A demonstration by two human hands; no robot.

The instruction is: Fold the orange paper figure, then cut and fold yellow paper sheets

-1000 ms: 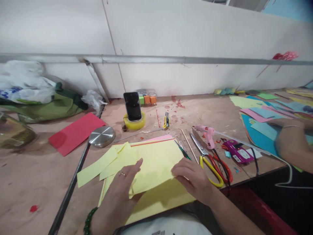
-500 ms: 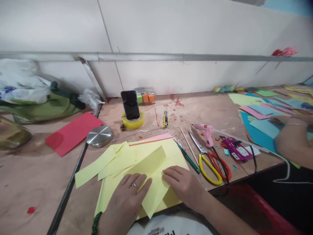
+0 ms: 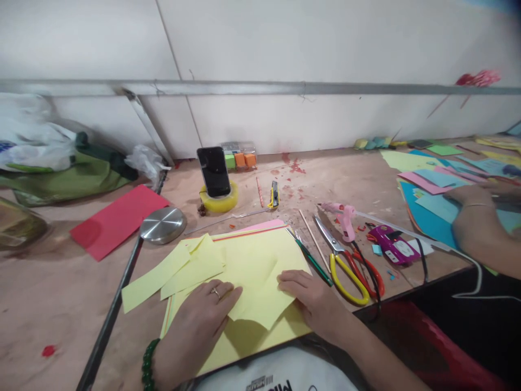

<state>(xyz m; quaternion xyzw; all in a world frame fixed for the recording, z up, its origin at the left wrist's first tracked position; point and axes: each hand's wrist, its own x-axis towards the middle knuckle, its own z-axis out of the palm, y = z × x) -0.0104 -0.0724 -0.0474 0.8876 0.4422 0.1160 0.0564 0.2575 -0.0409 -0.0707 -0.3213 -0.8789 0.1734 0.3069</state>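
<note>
A yellow sheet of paper (image 3: 260, 296) lies over a stack of coloured paper (image 3: 244, 347), its near edge curling up and casting a shadow. My left hand (image 3: 207, 312), with a ring and a green bead bracelet, grips the sheet's left side between thumb and fingers. On the right side, my right hand (image 3: 311, 296) holds the same sheet, its thumb hidden underneath. Cut yellow pieces (image 3: 191, 266) rest on the stack's left part. Just right of the stack are a green pen (image 3: 315, 263) and scissors (image 3: 350, 277) with yellow and red handles.
A pink glue gun (image 3: 345, 220) and a purple power socket (image 3: 393, 244) lie right of the scissors. A phone (image 3: 214, 171) leans in a tape roll (image 3: 220, 202) behind the stack. At far right, another person's hand (image 3: 476, 212) touches coloured papers. A metal disc (image 3: 163, 225) sits left.
The sheet, folded up with a raised flap half a second ago, is now opened out flatter. My hands have moved slightly apart, still on it.
</note>
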